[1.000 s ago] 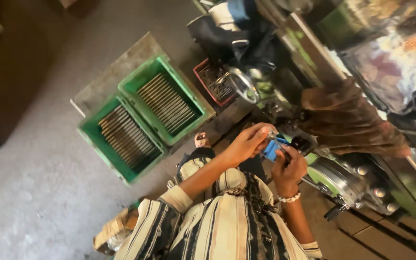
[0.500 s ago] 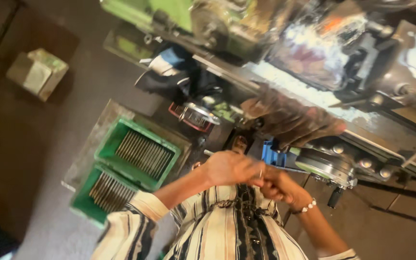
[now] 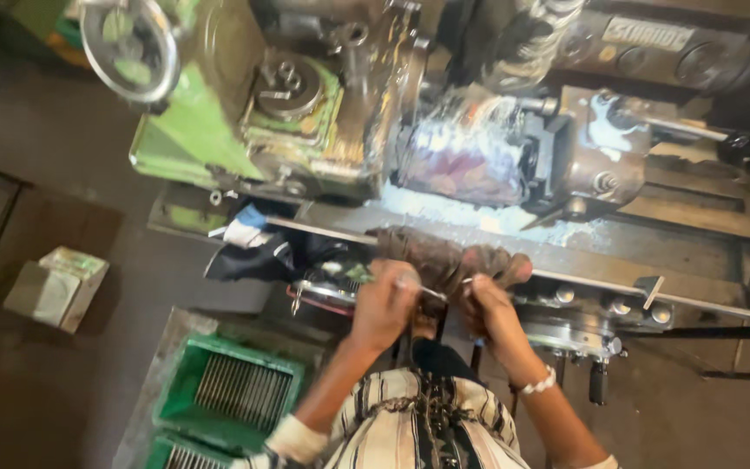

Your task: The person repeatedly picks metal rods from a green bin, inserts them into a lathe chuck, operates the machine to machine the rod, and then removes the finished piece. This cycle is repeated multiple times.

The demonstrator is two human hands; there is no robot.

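Note:
My left hand [image 3: 382, 306] and my right hand [image 3: 490, 311] are raised close together in front of a green and grey lathe [image 3: 245, 113]. Between them runs a thin shiny metal rod [image 3: 433, 293]; my left fingers pinch one end and my right fingers close on the other. A dirty brown rag [image 3: 444, 250] lies on the lathe bed just beyond the hands. A white beaded bracelet [image 3: 538, 383] is on my right wrist. The blue object seen earlier is out of sight.
The lathe has a handwheel [image 3: 128, 48] at top left and a wet, chip-covered carriage [image 3: 470, 161]. Two green crates of metal rods [image 3: 232, 395] stand on the floor at lower left. A small cardboard box [image 3: 55, 287] lies further left.
The view has swung up from the floor and crates to the lathe. My hands stayed together but lifted toward the lathe bed; the blue object is no longer visible.

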